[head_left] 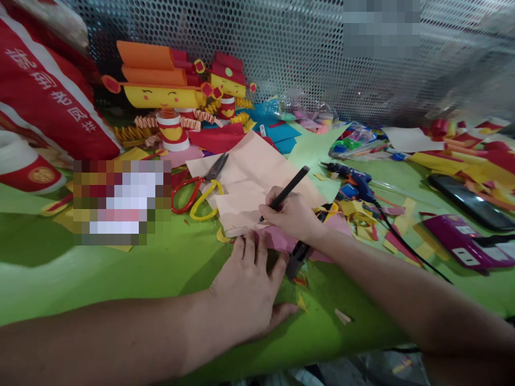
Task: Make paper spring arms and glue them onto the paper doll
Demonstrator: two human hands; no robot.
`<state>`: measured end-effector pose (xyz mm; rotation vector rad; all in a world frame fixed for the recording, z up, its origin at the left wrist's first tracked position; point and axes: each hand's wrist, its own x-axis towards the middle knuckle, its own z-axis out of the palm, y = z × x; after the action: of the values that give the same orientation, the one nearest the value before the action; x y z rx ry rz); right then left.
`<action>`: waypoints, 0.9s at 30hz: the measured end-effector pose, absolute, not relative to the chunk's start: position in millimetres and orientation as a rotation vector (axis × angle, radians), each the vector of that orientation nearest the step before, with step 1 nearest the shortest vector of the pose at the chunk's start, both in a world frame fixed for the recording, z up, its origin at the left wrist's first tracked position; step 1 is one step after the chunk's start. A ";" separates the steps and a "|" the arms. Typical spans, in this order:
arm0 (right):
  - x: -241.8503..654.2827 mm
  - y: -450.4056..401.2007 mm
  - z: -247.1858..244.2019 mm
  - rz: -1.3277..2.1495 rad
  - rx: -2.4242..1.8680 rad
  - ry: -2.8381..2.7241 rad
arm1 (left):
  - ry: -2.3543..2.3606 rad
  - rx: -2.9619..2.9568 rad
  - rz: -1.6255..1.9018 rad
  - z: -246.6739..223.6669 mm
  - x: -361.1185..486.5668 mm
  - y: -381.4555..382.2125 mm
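A black pen point(290, 187) is gripped in my right hand point(295, 213), its tip down on a piece of pale peach paper point(237, 206). My left hand point(251, 276) lies with fingers spread, fingertips on the near edge of that paper. Faint curved lines show along this edge. Beneath is a larger pale sheet point(249, 155). Scissors with red and yellow handles point(203, 187) rest on its left side. Between my hands, a black tool or marker point(296, 260) lies partly hidden under my right wrist, beside pink paper point(277, 238).
Paper figures point(164, 96) with yellow faces stand at the back left, near a red bag point(48, 80) and paper cup point(32, 166). Rightward lie a blue glue gun point(350, 177) with its cord, paper scraps point(358, 214), a purple power strip point(462, 241) and a phone point(470, 201).
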<state>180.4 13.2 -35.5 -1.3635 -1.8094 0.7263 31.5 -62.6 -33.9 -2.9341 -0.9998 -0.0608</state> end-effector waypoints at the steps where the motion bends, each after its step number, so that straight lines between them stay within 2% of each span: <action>1: 180.5 13.1 -35.3 0.723 -1.364 -1.811 | -0.997 -2.933 -0.062 -34.0 31.5 -62.5; 27: 182.1 13.7 -35.5 0.684 -1.378 -1.790 | -0.979 -2.902 -0.051 -35.4 32.4 -61.8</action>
<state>182.1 13.7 -35.5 -1.3783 -1.7898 0.6838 32.4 -61.8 -35.4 -2.9015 -0.9791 -0.0515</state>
